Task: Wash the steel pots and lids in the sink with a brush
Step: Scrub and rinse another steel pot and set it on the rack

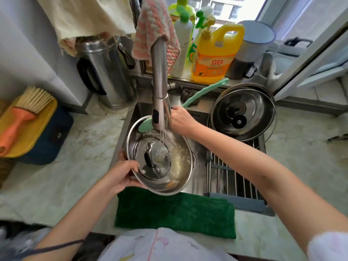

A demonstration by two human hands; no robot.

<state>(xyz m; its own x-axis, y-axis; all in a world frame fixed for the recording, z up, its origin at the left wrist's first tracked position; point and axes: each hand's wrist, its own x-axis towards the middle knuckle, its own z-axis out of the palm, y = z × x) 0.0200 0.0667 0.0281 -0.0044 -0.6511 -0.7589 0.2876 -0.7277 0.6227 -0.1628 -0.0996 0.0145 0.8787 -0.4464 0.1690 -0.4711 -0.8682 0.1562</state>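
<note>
Head view, faucet: A steel faucet stood over the sink, and a thin stream of water fell from its spout into the pot below.
Pot: The steel pot was tilted directly under the faucet, inside the sink, its inner wall flecked with residue.
Lid: A lid with a dark handle lay inside the pot, just below the spout.
Left hand: The left hand gripped the pot's near rim, below and left of the faucet, with the thumb over the edge and the fingers curled beneath.
Right hand: The right hand, just right of the faucet, was closed round the brush handle.
Brush: The green brush passed behind the faucet. Its head sat at the pot's far rim on the faucet's left, and its handle rose to the right.
Second pot: A second steel pot, holding a black-knobbed lid, sat on a wire rack right of the faucet.
Cloth: A green cloth draped the counter edge, on the person's side of the faucet.
Detergent: A yellow detergent bottle stood behind and right of the faucet.
</note>
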